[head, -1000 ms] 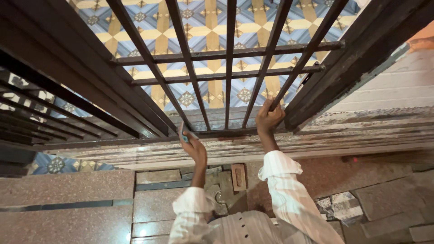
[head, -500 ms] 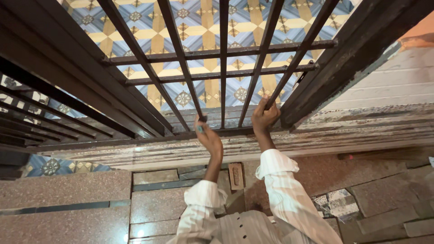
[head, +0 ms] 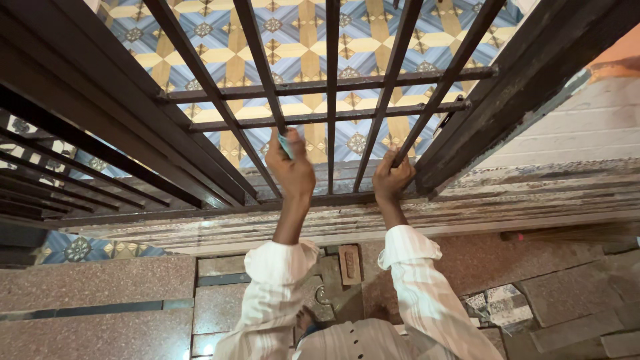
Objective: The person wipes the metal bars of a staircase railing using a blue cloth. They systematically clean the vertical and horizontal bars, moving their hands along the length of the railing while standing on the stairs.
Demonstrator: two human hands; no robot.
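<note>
The person stands at a dark metal grille gate (head: 373, 87) with slanting upright bars and two crossbars, seen from above. The left hand (head: 291, 170) is raised against one of the bars, its fingers curled and pinching a small light-blue piece (head: 285, 145), perhaps a scrap of abrasive paper or cloth, which lies pressed to the bar (head: 267, 73) just above the knuckles; what exactly the piece is cannot be told. The right hand (head: 391, 179) is closed round the foot of a neighbouring bar (head: 433, 100), fingers wrapped, close above the bottom rail (head: 200, 212) of the gate. The two hands are near each other with one upright bar between them. Both arms wear white striped sleeves (head: 427, 300). Behind the grille lies a patterned tile floor (head: 313, 47) in blue, yellow and white. Below the rail runs a worn stone threshold (head: 533, 200), and nearer the person a speckled granite floor (head: 100, 287) with a small brown brick-like block (head: 349, 264) lying between the forearms
</note>
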